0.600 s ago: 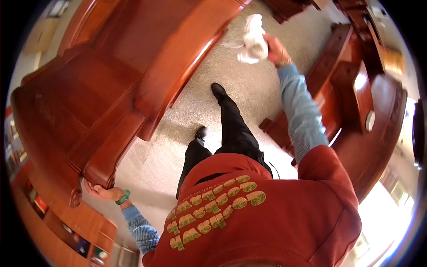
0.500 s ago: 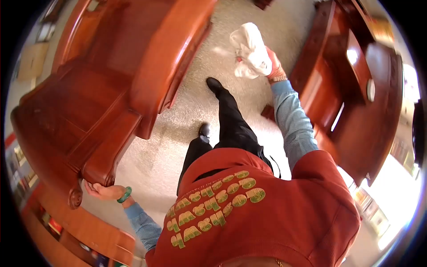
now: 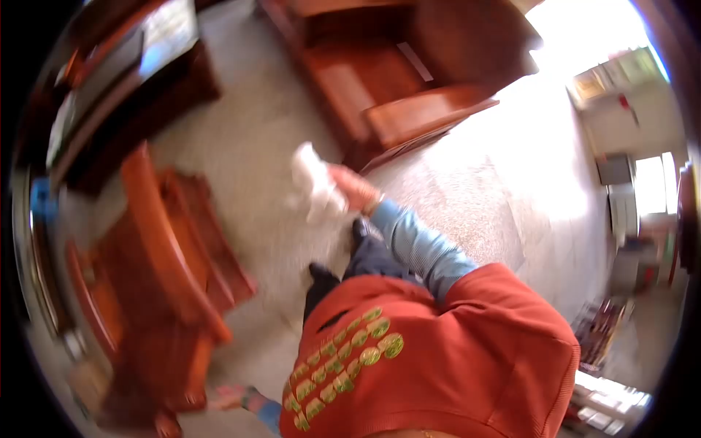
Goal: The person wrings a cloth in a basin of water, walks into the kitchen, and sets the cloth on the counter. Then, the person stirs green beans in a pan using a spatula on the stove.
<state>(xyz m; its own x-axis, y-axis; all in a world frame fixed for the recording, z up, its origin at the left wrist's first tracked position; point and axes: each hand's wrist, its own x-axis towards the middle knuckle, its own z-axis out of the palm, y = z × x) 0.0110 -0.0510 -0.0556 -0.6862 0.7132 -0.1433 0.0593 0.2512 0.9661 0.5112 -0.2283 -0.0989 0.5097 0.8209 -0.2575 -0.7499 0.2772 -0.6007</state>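
Observation:
A bunched white cloth (image 3: 315,182) hangs from my right hand (image 3: 354,190), which is closed on it in front of my body above the floor. My left hand (image 3: 230,398) is low at the left, blurred by motion, its fingers stretched toward the front of a reddish-brown wooden armchair (image 3: 157,292). Whether those fingers touch the chair is too blurred to tell.
A second large wooden seat (image 3: 365,69) stands ahead, beyond my right hand. A dark wooden table (image 3: 135,102) is at the far left. Boxes (image 3: 621,80) and stacked items (image 3: 602,328) line the right side. Pale floor (image 3: 248,124) runs between the furniture.
My view has swung to the right, so the furniture sits further left. The cloth stays in my right hand, now closer to my body. The left hand remains near the armchair.

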